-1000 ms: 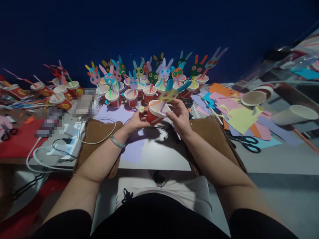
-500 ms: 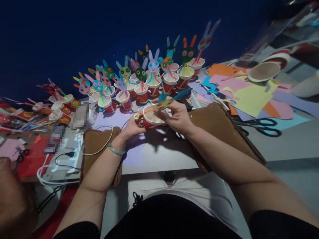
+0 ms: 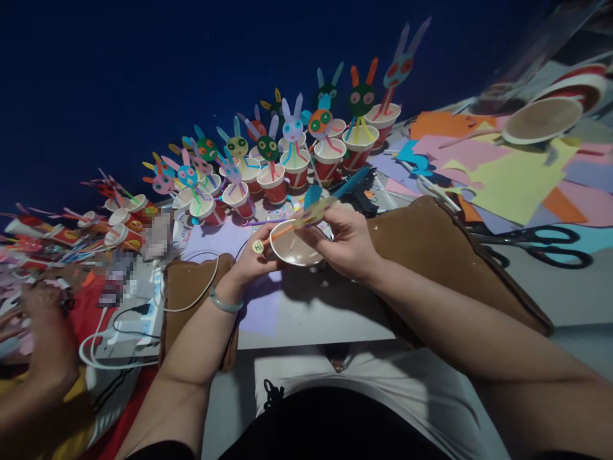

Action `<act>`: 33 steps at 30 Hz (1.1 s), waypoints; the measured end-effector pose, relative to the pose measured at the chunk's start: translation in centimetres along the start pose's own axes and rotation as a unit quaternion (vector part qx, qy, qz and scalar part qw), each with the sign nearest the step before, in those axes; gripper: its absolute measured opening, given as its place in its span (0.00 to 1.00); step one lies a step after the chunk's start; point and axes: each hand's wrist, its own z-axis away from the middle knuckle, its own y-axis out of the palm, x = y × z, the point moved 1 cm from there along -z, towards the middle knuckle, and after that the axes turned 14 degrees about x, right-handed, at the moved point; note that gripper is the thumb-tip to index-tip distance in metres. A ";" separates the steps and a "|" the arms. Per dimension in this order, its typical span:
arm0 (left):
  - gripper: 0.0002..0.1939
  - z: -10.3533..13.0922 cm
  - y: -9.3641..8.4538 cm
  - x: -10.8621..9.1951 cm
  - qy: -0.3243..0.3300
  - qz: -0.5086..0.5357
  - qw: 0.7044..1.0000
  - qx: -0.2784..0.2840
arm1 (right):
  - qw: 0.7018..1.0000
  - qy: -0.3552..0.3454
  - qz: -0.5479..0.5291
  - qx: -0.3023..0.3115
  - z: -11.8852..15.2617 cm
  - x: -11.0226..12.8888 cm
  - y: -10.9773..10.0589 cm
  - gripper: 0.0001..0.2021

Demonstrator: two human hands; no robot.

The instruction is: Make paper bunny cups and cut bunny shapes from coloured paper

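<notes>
My left hand [image 3: 251, 257] is wrapped round the left side of a paper cup [image 3: 293, 254], whose pale open mouth tilts toward me. An orange strip with a round "Hi" tag [image 3: 258, 246] sticks out over the rim beside my left fingers. My right hand [image 3: 348, 244] pinches a yellow paper rabbit head [image 3: 313, 214] with blue ears [image 3: 312, 197] at the cup's right rim. Part of that head is hidden by my right fingers, and I cannot tell whether it is fixed to the cup.
Behind stand several red cups [image 3: 272, 188] with paper rabbits. Coloured paper [image 3: 510, 182] and scissors [image 3: 550, 246] lie at the right, beside a brown pad [image 3: 431, 255]. Stacked cups [image 3: 543, 121] are at the far right. White cables [image 3: 89, 358] and another person's arm [image 3: 45, 351] are at the left.
The cup has tipped so more of its inside faces me. Both hands keep hold. The view has shifted, and the other person's arm at the left has moved up over the table.
</notes>
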 end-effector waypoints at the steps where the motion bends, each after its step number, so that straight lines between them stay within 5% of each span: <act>1: 0.42 0.0 -0.1 0.1 0.004 -0.009 1.000 0.000 | 1.000 0.003 -0.004 -0.001 0.0 0.1 0.0 0.14; 15: 0.40 0.1 0.2 -1.2 -0.067 0.050 0.996 -0.030 | 0.993 0.084 -0.085 -0.015 0.0 -0.7 -0.1 0.23; 23: 0.38 -0.3 0.7 -0.6 -0.075 0.121 0.990 0.003 | 0.986 0.099 -0.136 -0.019 -0.5 -2.1 0.1 0.25; 27: 0.44 -0.6 0.7 -0.7 -0.056 0.170 0.983 -0.048 | 0.981 0.106 -0.151 -0.067 -0.6 -2.6 -0.2 0.29; 33: 0.33 -0.9 0.6 -1.1 -0.032 0.235 0.965 -0.115 | 0.966 0.156 -0.169 -0.115 -0.4 -4.6 0.3 0.21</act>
